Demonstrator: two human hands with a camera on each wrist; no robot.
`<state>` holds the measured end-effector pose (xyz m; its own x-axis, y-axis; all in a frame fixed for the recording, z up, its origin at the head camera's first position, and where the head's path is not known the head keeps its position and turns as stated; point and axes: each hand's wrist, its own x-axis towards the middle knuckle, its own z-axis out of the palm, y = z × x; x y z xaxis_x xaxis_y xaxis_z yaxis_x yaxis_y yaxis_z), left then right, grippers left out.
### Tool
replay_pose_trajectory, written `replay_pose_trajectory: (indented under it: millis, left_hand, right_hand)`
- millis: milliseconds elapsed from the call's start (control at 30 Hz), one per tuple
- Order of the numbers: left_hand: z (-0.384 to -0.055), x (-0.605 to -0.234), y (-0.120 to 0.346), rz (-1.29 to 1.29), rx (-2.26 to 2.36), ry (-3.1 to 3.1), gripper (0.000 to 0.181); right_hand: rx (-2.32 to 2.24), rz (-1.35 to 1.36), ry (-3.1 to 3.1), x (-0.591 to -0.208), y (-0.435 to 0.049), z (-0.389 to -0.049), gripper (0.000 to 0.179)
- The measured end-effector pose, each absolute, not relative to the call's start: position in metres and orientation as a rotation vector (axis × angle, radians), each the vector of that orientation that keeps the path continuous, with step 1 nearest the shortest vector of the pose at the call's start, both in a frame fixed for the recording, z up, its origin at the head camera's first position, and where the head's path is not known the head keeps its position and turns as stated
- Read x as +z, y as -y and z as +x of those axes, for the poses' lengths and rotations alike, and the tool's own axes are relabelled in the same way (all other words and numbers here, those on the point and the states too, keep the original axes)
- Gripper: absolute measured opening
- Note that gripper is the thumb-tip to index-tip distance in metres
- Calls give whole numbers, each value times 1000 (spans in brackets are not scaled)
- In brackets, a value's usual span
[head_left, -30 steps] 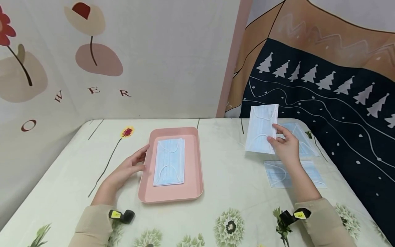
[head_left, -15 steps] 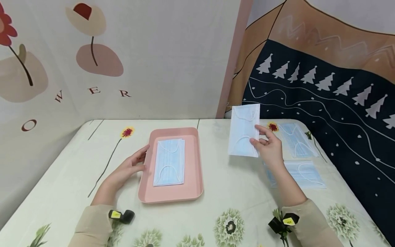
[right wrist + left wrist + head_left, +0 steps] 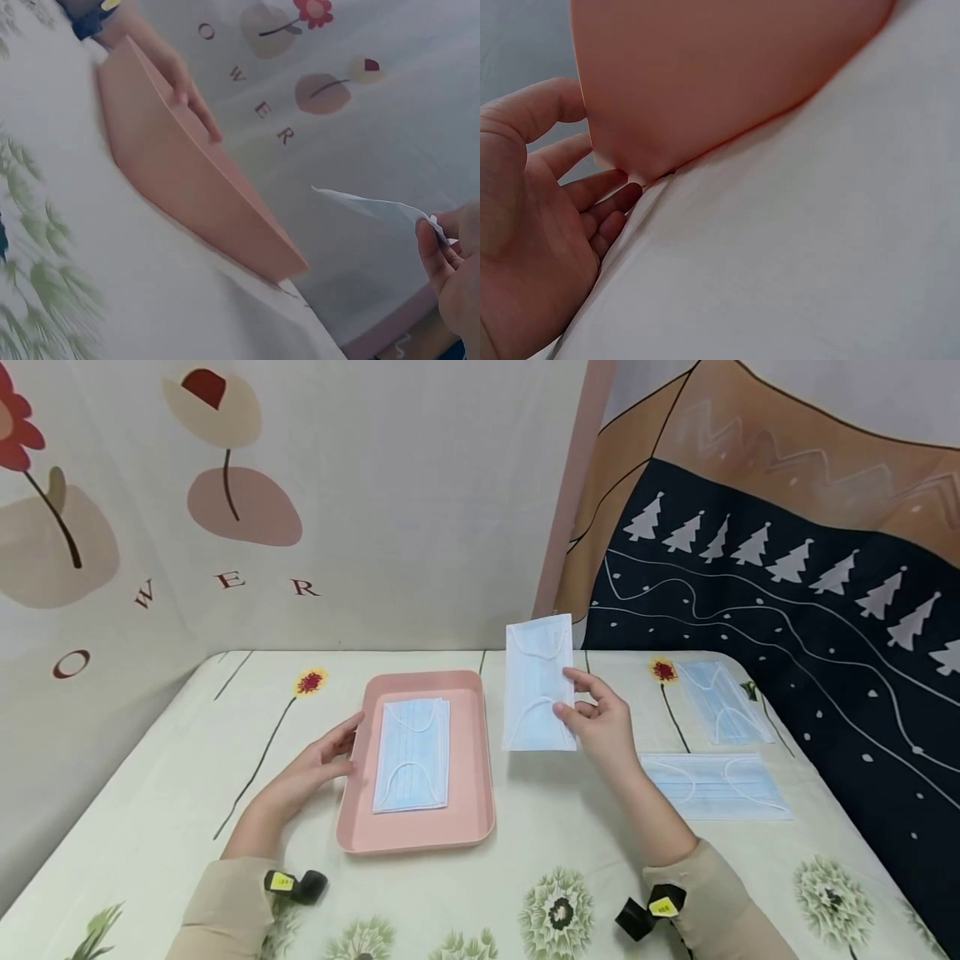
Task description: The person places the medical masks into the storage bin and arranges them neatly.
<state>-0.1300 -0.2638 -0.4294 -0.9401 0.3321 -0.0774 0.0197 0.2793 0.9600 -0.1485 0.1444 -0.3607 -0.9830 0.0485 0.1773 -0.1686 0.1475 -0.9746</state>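
Observation:
My right hand [image 3: 606,731] pinches a light blue face mask [image 3: 534,681] by its right edge, thumb in front. The mask hangs upright above the table, right of the pink tray [image 3: 471,777], its white ear loops facing me. In the right wrist view the held mask [image 3: 371,204] appears edge-on, above and beyond the tray wall. A small stack of masks [image 3: 411,756] lies lengthwise inside the tray. At the tray's left side is my left hand [image 3: 303,775], its relaxed fingers [image 3: 559,105] touching the outer wall without wrapping around it.
Two more masks lie flat at the table's right: one upper mask [image 3: 723,700] and one lower mask [image 3: 738,787], set crosswise, partly behind my right forearm. A flower-print cloth [image 3: 558,827] covers the table. Printed hangings [image 3: 420,527] stand behind it.
My right hand has carried the mask leftward from above the two loose masks toward the tray, uncovering them more. My left hand and the tray have stayed in place.

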Motion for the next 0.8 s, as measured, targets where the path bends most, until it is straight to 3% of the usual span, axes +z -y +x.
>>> replay_pose_trajectory:
  millis: [800]
  left_hand:
    - [-132,-432,265,334,1713,-2290,74]
  right_hand:
    - [2241,330,2156,-373,-59,-134,48]
